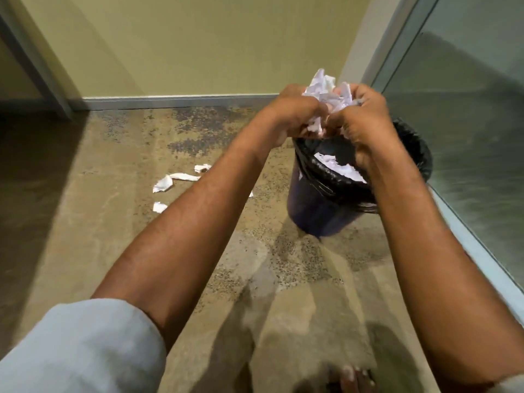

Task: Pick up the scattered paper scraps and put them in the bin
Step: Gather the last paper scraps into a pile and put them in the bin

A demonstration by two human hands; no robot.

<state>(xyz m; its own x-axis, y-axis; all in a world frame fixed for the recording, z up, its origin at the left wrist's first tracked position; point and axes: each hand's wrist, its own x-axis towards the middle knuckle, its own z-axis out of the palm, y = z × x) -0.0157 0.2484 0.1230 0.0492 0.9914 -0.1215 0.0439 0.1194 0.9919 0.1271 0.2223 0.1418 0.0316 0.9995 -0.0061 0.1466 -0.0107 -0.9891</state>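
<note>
A: Where are the hands?

B: Both are raised together above the bin (320, 205), side by side and touching. The left hand (289, 114) and the right hand (365, 117) each have their grip pressed shut around one crumpled wad of paper scraps (326, 92), which pokes up white between and above the fingers.

A: And the bin itself?

B: A dark round waste bin lined with a black bag (414, 148), standing on the floor (113, 251) near the glass panel (467, 109) on the right. A few white scraps in the bin (337, 165) show just under the right wrist (the arm hides the rest of the inside).

A: Anything on the floor?

B: Yes. To the left of the bin and well apart from it lie loose pieces: a long curled strip (184, 176), a crumpled bit (162, 184) touching its left end, a small torn piece (202, 167) just behind, and a small square scrap (159, 207) nearer the camera. The left forearm crosses in front of that patch, so more may be hidden.

A: The person?

B: Bare forearms, a pale rolled sleeve (85, 347) on the left arm, and a bare foot (354, 378) at the bottom edge.
</note>
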